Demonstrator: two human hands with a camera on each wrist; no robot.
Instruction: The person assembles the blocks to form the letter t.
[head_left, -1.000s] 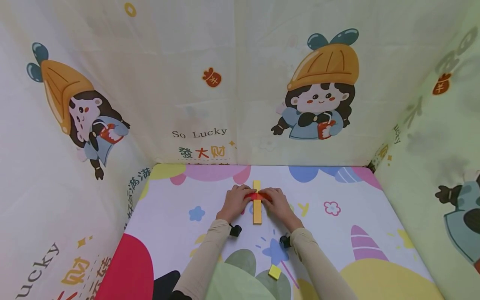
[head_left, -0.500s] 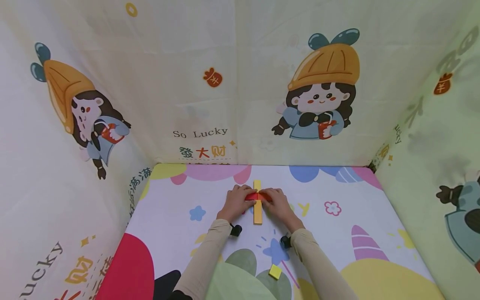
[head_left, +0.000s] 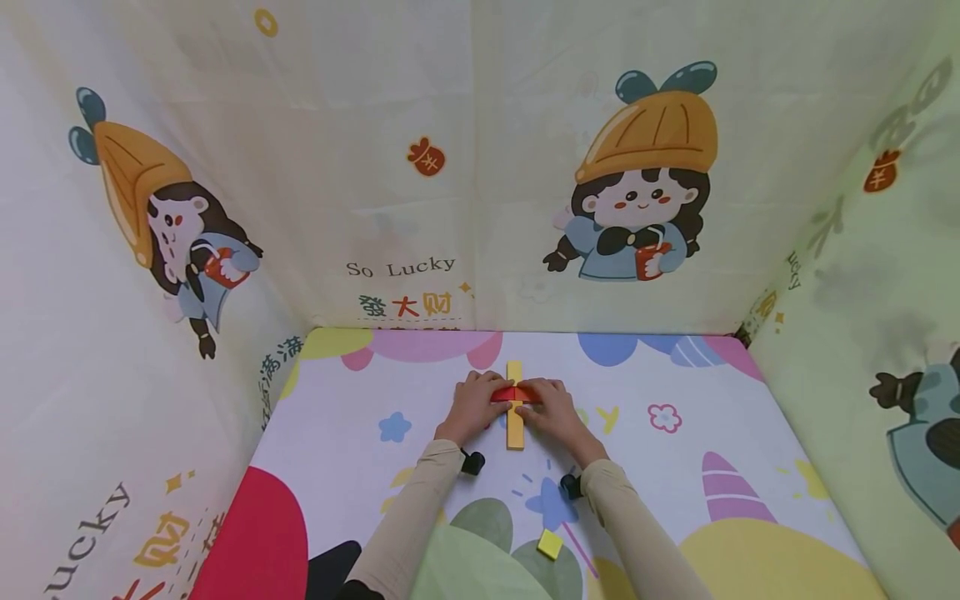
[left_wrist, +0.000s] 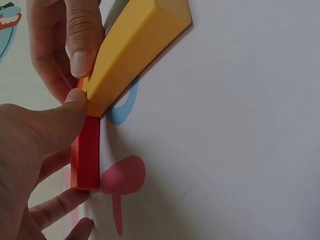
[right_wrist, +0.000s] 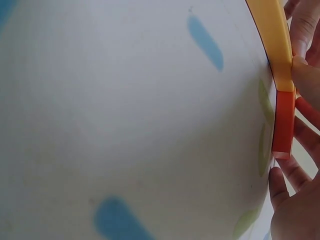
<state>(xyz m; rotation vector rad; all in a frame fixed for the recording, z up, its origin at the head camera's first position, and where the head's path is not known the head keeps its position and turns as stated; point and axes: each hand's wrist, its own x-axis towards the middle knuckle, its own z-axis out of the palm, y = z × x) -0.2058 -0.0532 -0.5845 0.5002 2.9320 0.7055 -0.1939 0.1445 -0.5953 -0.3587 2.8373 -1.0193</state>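
Observation:
Near the middle of the table, several wooden blocks form a cross. My left hand (head_left: 468,404) holds the red block (left_wrist: 86,155), its left arm, with the thumb in front and fingers behind. On the other side, my right hand (head_left: 558,412) holds the orange-red block (right_wrist: 284,122) in the same manner. An orange-yellow block (head_left: 514,432) points toward me from the centre; both thumbs touch its inner end in the wrist views. Beyond the hands a yellow block (head_left: 513,368) extends away. Fingers partly hide where the blocks meet.
A small yellow block (head_left: 550,544) lies alone nearer to me, between the forearms. The patterned table (head_left: 322,450) is bounded by printed cloth walls (head_left: 517,167) at the back and both sides. A black object (head_left: 330,571) sits by the left forearm.
The blocks stay in place. My right thumb has come down and inward to the orange-yellow block's inner end. The left hand has barely moved.

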